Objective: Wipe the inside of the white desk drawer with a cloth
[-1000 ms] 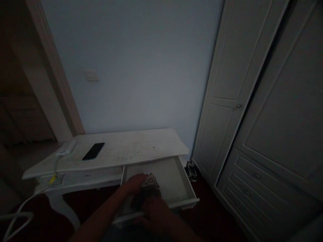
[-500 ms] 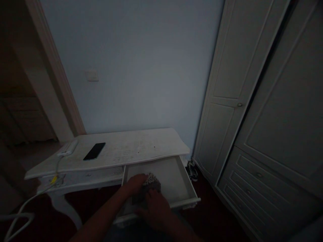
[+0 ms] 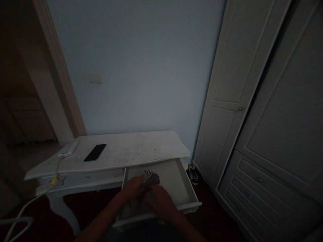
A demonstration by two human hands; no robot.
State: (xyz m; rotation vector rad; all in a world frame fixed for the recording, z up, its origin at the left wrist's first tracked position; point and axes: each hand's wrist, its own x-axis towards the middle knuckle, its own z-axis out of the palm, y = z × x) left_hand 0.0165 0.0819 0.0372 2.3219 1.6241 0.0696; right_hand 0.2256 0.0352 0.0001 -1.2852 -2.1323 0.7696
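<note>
In the dim head view, a white desk drawer (image 3: 176, 178) is pulled out toward me. Over its left part, both my hands grip a bunched grey-and-white patterned cloth (image 3: 152, 179). My left hand (image 3: 133, 188) is closed on the cloth's left side. From the right, my right hand (image 3: 158, 200) closes on it, close against the left. The cloth's lower part is dark and partly hidden behind my fingers, so its exact kind cannot be made out.
On the white desk top (image 3: 141, 144) lie a black phone (image 3: 95, 152) and a white power strip (image 3: 68, 149) with a cable hanging left. Dark shoes (image 3: 192, 174) sit on the floor beside the drawer. A wardrobe (image 3: 227, 117) stands right.
The cloth has been bunched narrower, with more plain grey showing. My hands have drawn closer together around it. The view has shifted slightly.
</note>
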